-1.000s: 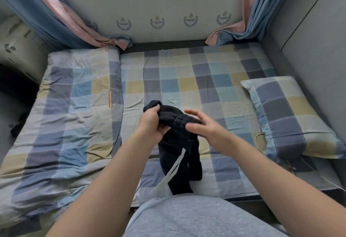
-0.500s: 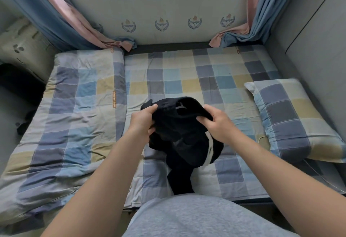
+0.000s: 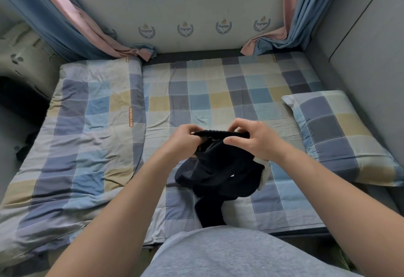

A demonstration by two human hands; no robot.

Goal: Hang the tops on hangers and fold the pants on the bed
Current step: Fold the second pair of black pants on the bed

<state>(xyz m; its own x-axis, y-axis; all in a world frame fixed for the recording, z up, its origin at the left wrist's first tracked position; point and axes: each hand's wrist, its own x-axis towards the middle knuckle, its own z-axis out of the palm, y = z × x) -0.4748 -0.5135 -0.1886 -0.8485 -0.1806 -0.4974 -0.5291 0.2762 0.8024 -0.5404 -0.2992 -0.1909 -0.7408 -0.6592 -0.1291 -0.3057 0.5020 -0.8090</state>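
The person is standing at the near edge of the bed and holding a pair of dark pants over the middle of its checked sheet. The left hand is pinching the left end of the ribbed waistband, its thumb and curled fingers clamped on the fabric. The right hand is gripping the right end the same way. Together they are drawing the band taut and level, probably to find the top edge and square the garment before laying it flat. Below the band the cloth is hanging bunched, and one leg appears to be trailing onto the near sheet. A white patch is showing at the right side of the pants, though I cannot tell whether it is lining or a drawstring. A pillow is lying to the right and a folded quilt to the left, so the strip between them is serving as the folding spot. No fold looks made yet.
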